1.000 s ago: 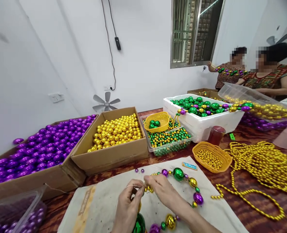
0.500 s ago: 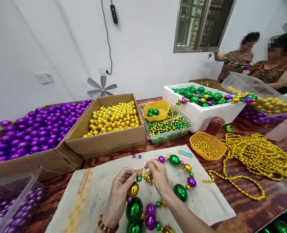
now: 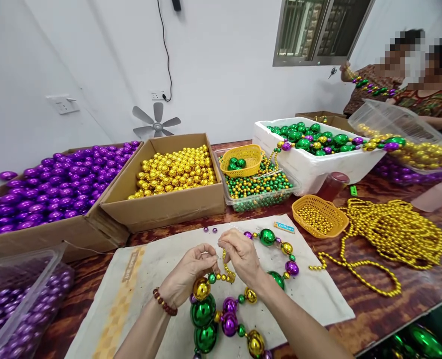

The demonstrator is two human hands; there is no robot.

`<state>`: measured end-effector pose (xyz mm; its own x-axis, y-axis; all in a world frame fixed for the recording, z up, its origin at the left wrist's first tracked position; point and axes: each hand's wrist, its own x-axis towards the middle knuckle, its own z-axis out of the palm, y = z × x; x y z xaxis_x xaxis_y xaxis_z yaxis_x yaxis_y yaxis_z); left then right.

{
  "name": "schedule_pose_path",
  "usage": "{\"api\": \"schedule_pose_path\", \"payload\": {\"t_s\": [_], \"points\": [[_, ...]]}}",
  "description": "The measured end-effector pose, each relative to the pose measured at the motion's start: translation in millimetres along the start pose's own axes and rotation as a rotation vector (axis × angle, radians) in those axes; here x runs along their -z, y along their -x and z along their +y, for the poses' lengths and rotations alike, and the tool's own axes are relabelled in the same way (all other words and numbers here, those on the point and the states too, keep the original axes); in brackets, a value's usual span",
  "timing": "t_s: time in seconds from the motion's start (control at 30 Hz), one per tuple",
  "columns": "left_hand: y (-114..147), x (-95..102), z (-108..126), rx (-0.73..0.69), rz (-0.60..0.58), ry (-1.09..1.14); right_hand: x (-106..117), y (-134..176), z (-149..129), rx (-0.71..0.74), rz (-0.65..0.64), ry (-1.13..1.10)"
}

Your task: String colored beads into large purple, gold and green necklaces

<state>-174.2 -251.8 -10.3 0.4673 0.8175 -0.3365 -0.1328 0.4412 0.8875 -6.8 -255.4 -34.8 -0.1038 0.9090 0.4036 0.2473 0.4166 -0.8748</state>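
Note:
A garland of large green, gold and purple beads [image 3: 203,310] lies in loops on a pale cloth [image 3: 153,299]. Above its near left part, my left hand [image 3: 193,269] is closed, thumb and fingers pinching a thin, pale string. Close beside it, my right hand [image 3: 240,252] is also closed in a pinch on the string, its fingertips partly hidden. Small gold beads [image 3: 228,273] hang in a short curve beneath the two hands, joined to a small green bead [image 3: 212,278]. My right forearm covers part of the garland.
Cardboard boxes hold purple beads [image 3: 56,187] and gold beads [image 3: 176,174]. Behind the cloth are a clear tub of small beads [image 3: 258,189], a yellow basket [image 3: 320,229] and a white foam box [image 3: 318,167]. Gold bead strands [image 3: 396,234] lie at right. Two people sit beyond.
My right hand has lifted slightly from the gold beads, and its fingertips now pinch higher up. My left hand's fingers have turned toward it. The camera view has tipped down a little.

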Motion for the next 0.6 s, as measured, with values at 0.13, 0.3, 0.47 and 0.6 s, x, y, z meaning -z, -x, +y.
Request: {"api": "schedule_pose_path", "payload": {"t_s": [0.13,0.3,0.47,0.6], "points": [[-2.4,-2.6,-1.3,-0.035,-0.018,-0.035,-4.5,-14.5,-4.5,0.095,-0.105,0.298],[-1.5,-0.4,-0.6,-0.094,0.011,-0.011,-6.4,-15.7,2.9,-0.2,-0.229,0.031],[-0.2,3.5,3.9,-0.085,0.015,-0.084,14.9,-7.0,1.3,-0.269,-0.38,-0.205],[0.5,4.1,9.2,-0.115,0.002,-0.166,32.6,-1.4,-17.0,-0.126,-0.289,0.015]]}}
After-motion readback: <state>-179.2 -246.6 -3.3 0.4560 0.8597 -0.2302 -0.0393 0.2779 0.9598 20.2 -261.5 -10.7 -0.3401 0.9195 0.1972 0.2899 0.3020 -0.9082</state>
